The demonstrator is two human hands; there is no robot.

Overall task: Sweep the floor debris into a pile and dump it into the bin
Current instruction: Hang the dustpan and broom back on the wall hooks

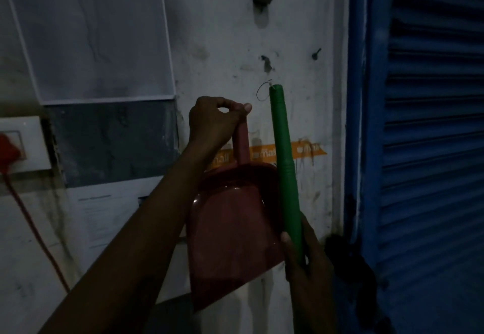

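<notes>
Nearest, at lower right: right hand [306, 263], fingers and thumb wrapped round a smooth green cylindrical broom handle [284, 163], held upright, thin wire loop [262, 94] at its top. Just left, partly behind it: glossy red plastic dustpan [230, 242], flat scoop hanging down, narrow stem pinched at the top by left hand [217, 121], fingers curled together. Farther back: scuffed white wall [222, 45] with orange tape strip [309, 150]; ribbed blue shutter [432, 150] at right.
</notes>
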